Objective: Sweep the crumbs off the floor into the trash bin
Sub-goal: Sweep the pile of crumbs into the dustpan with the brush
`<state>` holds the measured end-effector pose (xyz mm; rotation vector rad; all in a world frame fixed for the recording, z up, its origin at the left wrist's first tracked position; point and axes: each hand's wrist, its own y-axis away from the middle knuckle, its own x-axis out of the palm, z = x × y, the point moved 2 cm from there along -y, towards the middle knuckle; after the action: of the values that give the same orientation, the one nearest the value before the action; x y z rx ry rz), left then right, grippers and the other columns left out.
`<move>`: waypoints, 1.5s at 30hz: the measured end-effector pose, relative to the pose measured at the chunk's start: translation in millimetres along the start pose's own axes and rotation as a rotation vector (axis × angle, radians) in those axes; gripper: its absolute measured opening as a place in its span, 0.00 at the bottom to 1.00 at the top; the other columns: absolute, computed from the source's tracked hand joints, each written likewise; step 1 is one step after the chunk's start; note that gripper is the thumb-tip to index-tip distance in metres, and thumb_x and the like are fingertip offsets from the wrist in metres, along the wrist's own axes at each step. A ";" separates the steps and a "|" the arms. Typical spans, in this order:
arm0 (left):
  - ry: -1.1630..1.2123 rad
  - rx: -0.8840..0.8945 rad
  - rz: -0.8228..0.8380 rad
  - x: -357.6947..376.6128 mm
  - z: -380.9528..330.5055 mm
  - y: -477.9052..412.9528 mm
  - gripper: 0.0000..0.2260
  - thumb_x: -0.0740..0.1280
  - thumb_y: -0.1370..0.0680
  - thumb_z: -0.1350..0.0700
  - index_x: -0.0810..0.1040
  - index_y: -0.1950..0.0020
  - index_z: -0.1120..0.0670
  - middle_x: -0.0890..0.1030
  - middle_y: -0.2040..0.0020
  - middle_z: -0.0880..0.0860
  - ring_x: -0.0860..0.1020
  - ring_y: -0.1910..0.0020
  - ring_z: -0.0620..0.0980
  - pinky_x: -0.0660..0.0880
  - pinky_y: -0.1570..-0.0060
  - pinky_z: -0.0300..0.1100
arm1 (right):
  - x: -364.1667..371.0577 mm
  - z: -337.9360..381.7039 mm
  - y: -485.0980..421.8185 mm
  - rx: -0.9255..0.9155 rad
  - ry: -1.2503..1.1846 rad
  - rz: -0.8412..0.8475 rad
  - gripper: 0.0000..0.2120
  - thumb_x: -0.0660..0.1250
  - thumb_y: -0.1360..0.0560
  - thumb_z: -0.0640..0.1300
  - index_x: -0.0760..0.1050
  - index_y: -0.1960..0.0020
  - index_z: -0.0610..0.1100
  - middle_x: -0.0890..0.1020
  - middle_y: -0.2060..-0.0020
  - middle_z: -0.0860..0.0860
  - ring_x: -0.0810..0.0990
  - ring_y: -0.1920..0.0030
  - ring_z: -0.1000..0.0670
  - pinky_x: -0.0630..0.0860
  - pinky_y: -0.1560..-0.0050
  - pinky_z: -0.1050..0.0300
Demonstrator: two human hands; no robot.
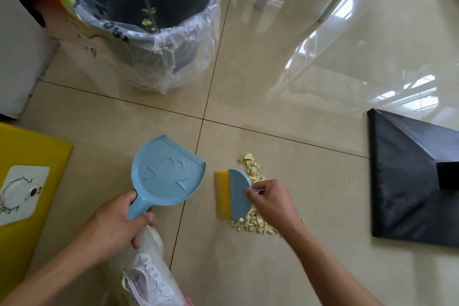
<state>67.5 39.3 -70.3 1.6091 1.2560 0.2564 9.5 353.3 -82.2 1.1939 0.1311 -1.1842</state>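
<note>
While the left hand [116, 221] grips the dustpan [166, 174] handle and the right hand [269, 200] pinches the brush [233, 194], the crumbs [253, 216] beside it look light, brittle, easily scattered.

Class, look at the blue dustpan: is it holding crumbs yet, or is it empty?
Empty. The dustpan, held by the left hand, shows a bare inside; the crumbs lie on the floor.
</note>
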 end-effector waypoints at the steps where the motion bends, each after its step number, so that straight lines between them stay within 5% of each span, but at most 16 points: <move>1: -0.002 -0.009 0.005 1.2 0.6 -0.2 0.03 0.70 0.23 0.54 0.78 0.51 0.48 0.87 0.67 0.54 0.80 0.74 0.51 0.76 0.72 0.45 | -10.2 -5.4 -4.9 0.017 -0.027 -0.013 0.09 0.69 0.23 0.46 0.87 0.51 0.44 0.83 0.70 0.50 0.69 0.80 0.57 0.66 0.78 0.61; 5: 0.000 0.001 0.015 7.8 -2.7 -2.3 0.06 0.71 0.24 0.57 0.78 0.50 0.47 0.88 0.61 0.53 0.78 0.77 0.48 0.76 0.74 0.45 | -36.1 -17.7 -13.7 0.087 -0.271 -0.018 0.07 0.71 0.24 0.46 0.87 0.53 0.44 0.70 0.80 0.57 0.61 0.78 0.55 0.60 0.76 0.61; 9: 0.016 0.005 0.011 8.3 -1.6 -4.1 0.06 0.71 0.24 0.57 0.77 0.50 0.48 0.87 0.60 0.55 0.78 0.77 0.48 0.76 0.73 0.45 | -21.7 -4.3 -23.6 0.126 -0.619 -0.083 0.07 0.71 0.24 0.44 0.85 0.53 0.40 0.65 0.77 0.54 0.60 0.75 0.52 0.59 0.76 0.59; 15: 0.018 0.025 0.038 8.5 1.3 -5.8 0.05 0.71 0.23 0.57 0.77 0.50 0.49 0.88 0.62 0.57 0.78 0.77 0.50 0.78 0.72 0.45 | 6.9 -22.6 -18.1 0.322 -0.668 -0.232 0.06 0.71 0.24 0.43 0.83 0.55 0.41 0.69 0.79 0.58 0.65 0.77 0.56 0.63 0.76 0.60; 20: -0.046 0.064 0.065 16.9 -1.9 -9.7 0.06 0.72 0.21 0.52 0.76 0.50 0.48 0.83 0.67 0.53 0.78 0.76 0.46 0.77 0.72 0.44 | -3.4 -31.6 8.4 0.345 -0.908 -0.196 0.15 0.69 0.23 0.38 0.70 0.67 0.45 0.59 0.76 0.54 0.56 0.77 0.53 0.53 0.76 0.59; 22: -0.131 0.092 0.033 20.4 -7.4 -11.8 0.08 0.71 0.21 0.47 0.75 0.51 0.49 0.81 0.65 0.51 0.78 0.73 0.48 0.76 0.68 0.45 | -24.3 -25.1 11.3 0.303 -0.968 -0.224 0.14 0.68 0.23 0.37 0.73 0.66 0.44 0.60 0.77 0.54 0.55 0.77 0.53 0.52 0.74 0.57; 24: -0.229 0.123 0.000 20.5 -12.6 -16.7 0.12 0.68 0.20 0.43 0.75 0.52 0.51 0.80 0.63 0.51 0.77 0.67 0.50 0.71 0.65 0.45 | -54.8 -17.2 10.0 0.244 -0.828 -0.304 0.08 0.69 0.23 0.38 0.79 0.62 0.41 0.63 0.78 0.54 0.58 0.77 0.53 0.55 0.74 0.58; 27: -0.401 0.168 0.052 16.7 -23.2 -29.7 0.13 0.65 0.18 0.43 0.73 0.52 0.51 0.79 0.59 0.48 0.78 0.58 0.53 0.71 0.60 0.45 | -93.6 -14.0 3.7 0.149 -0.061 -0.448 0.09 0.65 0.23 0.43 0.81 0.58 0.41 0.77 0.73 0.51 0.72 0.73 0.50 0.68 0.71 0.58; 29: -0.492 0.167 0.134 12.8 -35.0 -39.1 0.10 0.64 0.18 0.43 0.72 0.52 0.48 0.79 0.56 0.47 0.79 0.54 0.52 0.72 0.56 0.44 | -97.4 -14.5 -2.2 0.118 0.380 -0.427 0.10 0.62 0.24 0.44 0.80 0.58 0.41 0.82 0.66 0.45 0.79 0.66 0.43 0.75 0.67 0.54; 31: -0.552 0.151 0.216 11.5 -49.6 -47.5 0.10 0.65 0.19 0.43 0.73 0.55 0.47 0.79 0.55 0.46 0.79 0.53 0.50 0.72 0.56 0.43 | -86.6 -12.3 -6.6 0.112 0.571 -0.360 0.10 0.59 0.25 0.42 0.80 0.54 0.41 0.82 0.61 0.41 0.80 0.62 0.39 0.74 0.66 0.54; 34: -0.607 0.135 0.307 16.9 -67.6 -60.2 0.09 0.67 0.20 0.44 0.77 0.52 0.49 0.81 0.56 0.49 0.82 0.55 0.53 0.74 0.58 0.43 | -57.4 1.3 -6.9 0.022 0.684 -0.290 0.11 0.58 0.21 0.43 0.79 0.50 0.42 0.82 0.59 0.43 0.80 0.63 0.42 0.71 0.66 0.55; 38: -0.633 0.123 0.375 29.1 -83.5 -63.3 0.11 0.67 0.22 0.44 0.75 0.54 0.51 0.78 0.65 0.53 0.73 0.73 0.53 0.68 0.72 0.39 | -15.9 29.0 5.9 -0.130 0.668 -0.211 0.10 0.57 0.20 0.42 0.77 0.46 0.42 0.82 0.56 0.43 0.80 0.60 0.39 0.68 0.64 0.53; 41: -0.637 0.118 0.380 37.0 -83.6 -63.2 0.11 0.66 0.21 0.44 0.75 0.53 0.51 0.78 0.66 0.53 0.72 0.73 0.52 0.68 0.72 0.39 | 4.0 42.4 14.9 -0.172 0.563 -0.173 0.07 0.59 0.20 0.43 0.75 0.48 0.44 0.81 0.57 0.42 0.80 0.56 0.37 0.65 0.63 0.52; 45: -0.603 0.143 0.393 41.1 -75.2 -61.8 0.09 0.66 0.21 0.44 0.76 0.54 0.49 0.85 0.59 0.57 0.80 0.67 0.56 0.77 0.65 0.45 | 15.4 54.4 35.4 -0.212 0.433 -0.199 0.10 0.58 0.19 0.49 0.69 0.58 0.46 0.71 0.68 0.49 0.72 0.65 0.39 0.66 0.66 0.51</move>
<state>-2.6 111.4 -102.7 1.8633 0.5044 -0.0833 17.2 298.1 -45.6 1.2518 0.6983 -1.0355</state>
